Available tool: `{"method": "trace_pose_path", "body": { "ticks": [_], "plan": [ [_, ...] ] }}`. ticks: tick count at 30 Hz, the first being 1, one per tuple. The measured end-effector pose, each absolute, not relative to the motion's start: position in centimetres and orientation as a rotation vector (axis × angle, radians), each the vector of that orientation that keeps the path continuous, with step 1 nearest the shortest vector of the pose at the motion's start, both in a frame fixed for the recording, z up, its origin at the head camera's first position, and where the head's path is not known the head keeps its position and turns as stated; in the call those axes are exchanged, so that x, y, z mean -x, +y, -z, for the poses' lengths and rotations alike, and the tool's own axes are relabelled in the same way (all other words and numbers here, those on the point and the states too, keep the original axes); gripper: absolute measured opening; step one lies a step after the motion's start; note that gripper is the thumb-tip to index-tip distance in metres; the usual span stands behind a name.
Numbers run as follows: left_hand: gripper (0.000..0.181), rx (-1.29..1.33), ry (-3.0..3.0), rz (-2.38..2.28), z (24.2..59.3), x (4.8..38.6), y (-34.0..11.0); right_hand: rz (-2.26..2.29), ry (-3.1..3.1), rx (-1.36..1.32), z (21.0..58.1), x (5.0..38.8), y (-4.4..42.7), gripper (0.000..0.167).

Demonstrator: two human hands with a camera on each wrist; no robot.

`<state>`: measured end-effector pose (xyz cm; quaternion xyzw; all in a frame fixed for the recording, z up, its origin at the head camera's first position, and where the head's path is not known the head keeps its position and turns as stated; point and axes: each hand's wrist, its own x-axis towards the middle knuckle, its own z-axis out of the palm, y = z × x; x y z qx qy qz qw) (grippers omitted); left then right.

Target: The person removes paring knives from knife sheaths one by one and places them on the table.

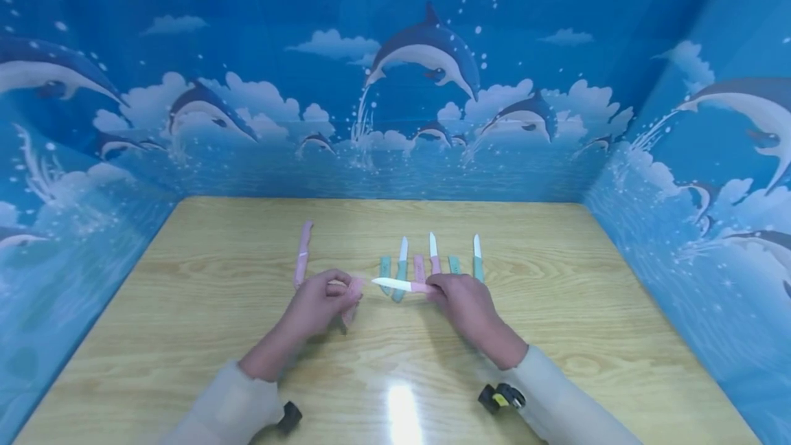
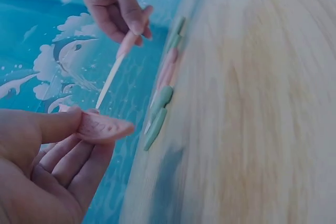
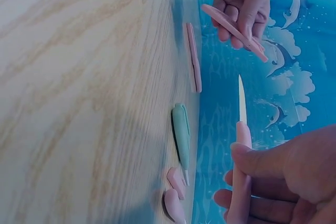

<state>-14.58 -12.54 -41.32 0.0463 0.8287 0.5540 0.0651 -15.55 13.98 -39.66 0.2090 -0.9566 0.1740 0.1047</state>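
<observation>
My left hand (image 1: 320, 299) pinches a pink sheath (image 2: 105, 128) between thumb and fingers. My right hand (image 1: 466, 304) grips the pink handle (image 3: 241, 182) of a knife whose white blade (image 1: 392, 284) points left toward the sheath, apart from it in the right wrist view. Beyond the right hand lie a green-handled knife (image 1: 402, 270), a pink-handled knife (image 1: 434, 253) and another green-handled knife (image 1: 478, 257), blades pointing away. Among them are green sheaths (image 1: 385, 268) and a pink sheath (image 1: 419, 268).
A pink knife in its sheath (image 1: 303, 253) lies on the wooden table (image 1: 204, 280), beyond my left hand. Blue dolphin-print cloth (image 1: 395, 156) stands behind the table and along both sides. A bright reflection shows near the front.
</observation>
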Motion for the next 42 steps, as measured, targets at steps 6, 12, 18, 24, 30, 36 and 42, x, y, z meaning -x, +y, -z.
{"method": "trace_pose_path", "body": {
  "ticks": [6,12,18,24,30,36,42],
  "plan": [
    [0.027,-0.121,2.148,-1.928,41.8,14.9,-13.2,-0.539,-2.829,-0.604,39.6,15.5,14.2,0.015],
    [0.034,-0.088,1.980,-1.987,42.1,15.0,-13.3,-0.569,-2.809,-0.565,39.2,15.7,14.6,0.014],
    [0.036,-0.086,2.002,-1.981,41.8,15.0,-13.2,-0.619,-2.832,-0.548,39.2,15.8,14.5,0.014],
    [0.036,-0.046,2.028,-1.973,41.5,14.8,-12.9,-0.682,-2.825,-0.547,39.5,15.7,14.3,0.026],
    [0.035,-0.094,2.043,-1.970,41.3,14.7,-12.8,-0.813,-2.829,-0.554,39.4,15.8,14.0,0.020],
    [0.035,-0.101,2.062,-1.952,41.4,14.7,-12.7,-1.024,-2.823,-0.525,39.5,15.9,13.7,0.016],
    [0.034,-0.075,2.070,-1.938,41.6,14.8,-12.5,-1.542,-2.860,-0.401,40.0,16.2,13.5,0.015]
  ]
}}
